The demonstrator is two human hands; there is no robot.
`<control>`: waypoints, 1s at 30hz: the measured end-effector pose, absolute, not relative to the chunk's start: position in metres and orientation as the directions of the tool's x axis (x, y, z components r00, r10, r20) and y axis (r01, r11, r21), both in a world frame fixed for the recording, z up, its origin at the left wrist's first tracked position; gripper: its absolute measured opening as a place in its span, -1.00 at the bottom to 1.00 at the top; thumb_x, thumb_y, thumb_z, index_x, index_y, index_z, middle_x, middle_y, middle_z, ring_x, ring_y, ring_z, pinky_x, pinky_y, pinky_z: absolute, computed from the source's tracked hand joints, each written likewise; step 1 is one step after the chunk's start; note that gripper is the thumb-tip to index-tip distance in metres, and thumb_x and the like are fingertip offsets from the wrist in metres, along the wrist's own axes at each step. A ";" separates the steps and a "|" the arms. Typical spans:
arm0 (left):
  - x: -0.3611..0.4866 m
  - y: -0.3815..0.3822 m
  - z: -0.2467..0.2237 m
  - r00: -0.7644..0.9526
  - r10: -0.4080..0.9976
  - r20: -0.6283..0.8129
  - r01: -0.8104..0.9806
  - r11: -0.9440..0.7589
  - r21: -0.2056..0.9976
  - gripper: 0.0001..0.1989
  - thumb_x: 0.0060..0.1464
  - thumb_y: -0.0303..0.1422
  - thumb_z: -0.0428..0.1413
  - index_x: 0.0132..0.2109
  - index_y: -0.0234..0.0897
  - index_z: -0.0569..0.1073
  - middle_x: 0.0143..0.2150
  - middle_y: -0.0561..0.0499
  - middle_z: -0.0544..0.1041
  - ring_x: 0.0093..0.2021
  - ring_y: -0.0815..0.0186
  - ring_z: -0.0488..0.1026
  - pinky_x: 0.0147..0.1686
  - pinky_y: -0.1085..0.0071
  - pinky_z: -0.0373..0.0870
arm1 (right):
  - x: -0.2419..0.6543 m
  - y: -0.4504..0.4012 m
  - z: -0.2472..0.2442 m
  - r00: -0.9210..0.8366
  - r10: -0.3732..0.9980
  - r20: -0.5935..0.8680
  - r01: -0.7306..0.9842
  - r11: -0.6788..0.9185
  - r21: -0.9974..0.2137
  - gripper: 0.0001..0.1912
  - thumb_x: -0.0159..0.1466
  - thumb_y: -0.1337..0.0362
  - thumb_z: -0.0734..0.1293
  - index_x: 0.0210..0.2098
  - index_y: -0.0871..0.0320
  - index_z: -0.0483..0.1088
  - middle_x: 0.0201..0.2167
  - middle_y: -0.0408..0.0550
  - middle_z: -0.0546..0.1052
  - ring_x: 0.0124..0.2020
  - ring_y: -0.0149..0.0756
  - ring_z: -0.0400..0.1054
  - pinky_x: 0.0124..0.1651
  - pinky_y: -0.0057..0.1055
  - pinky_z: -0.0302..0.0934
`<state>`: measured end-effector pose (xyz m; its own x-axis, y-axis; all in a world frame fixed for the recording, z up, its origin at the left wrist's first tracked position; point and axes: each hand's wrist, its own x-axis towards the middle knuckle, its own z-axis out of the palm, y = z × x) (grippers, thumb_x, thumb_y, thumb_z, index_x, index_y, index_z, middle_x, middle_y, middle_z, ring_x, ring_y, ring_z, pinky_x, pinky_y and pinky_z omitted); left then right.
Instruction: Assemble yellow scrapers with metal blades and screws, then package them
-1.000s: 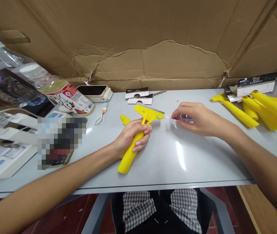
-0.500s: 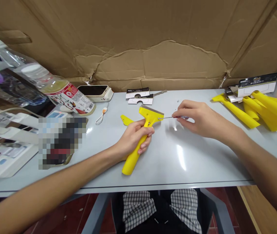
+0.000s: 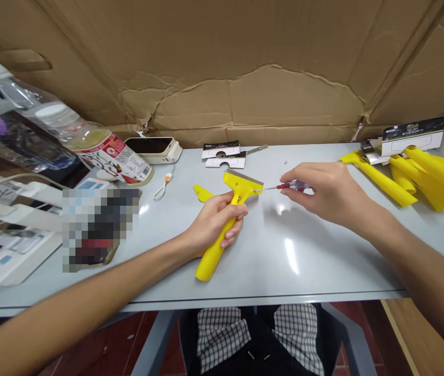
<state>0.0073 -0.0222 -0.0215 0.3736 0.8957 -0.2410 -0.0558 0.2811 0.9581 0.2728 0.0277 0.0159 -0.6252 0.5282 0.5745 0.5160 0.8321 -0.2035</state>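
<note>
A yellow scraper (image 3: 214,253) slants across the front of the table, its blade edge at the top. My left hand (image 3: 217,222) is wrapped round its neck and upper handle. In my right hand (image 3: 319,193) is a small screwdriver (image 3: 290,185) with a red and clear handle, held between thumb and fingers. The thin shaft points left, and its tip meets a screw spot at the right end of the scraper's head. Behind my left hand lies a loose yellow flat piece (image 3: 202,194). Tiny screws (image 3: 285,163) lie on the table beyond my right hand.
More yellow scrapers (image 3: 429,177) and a card package (image 3: 413,138) are piled at the right. Black-and-white cards (image 3: 222,151) sit at the back. On the left are a drink bottle (image 3: 108,154), a white-cased device (image 3: 155,150), a short cable (image 3: 162,187) and a power strip (image 3: 6,256).
My right hand has shifted slightly right along the screwdriver, so more of its red and clear handle shows. The scraper and my left hand stay almost where they were.
</note>
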 end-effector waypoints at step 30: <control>0.003 -0.015 -0.026 0.405 0.877 -0.261 -0.151 0.345 0.926 -0.74 0.21 -0.25 0.20 -0.37 -0.22 0.32 -0.71 0.20 0.25 -0.80 0.51 0.06 -0.79 0.61 0.05 | 0.268 0.024 0.017 -0.595 0.482 0.643 0.428 0.867 -0.255 -0.86 0.49 0.33 0.29 -0.21 0.09 0.48 -0.23 0.00 0.56 -0.25 -0.23 0.48 -0.21 -0.27 0.36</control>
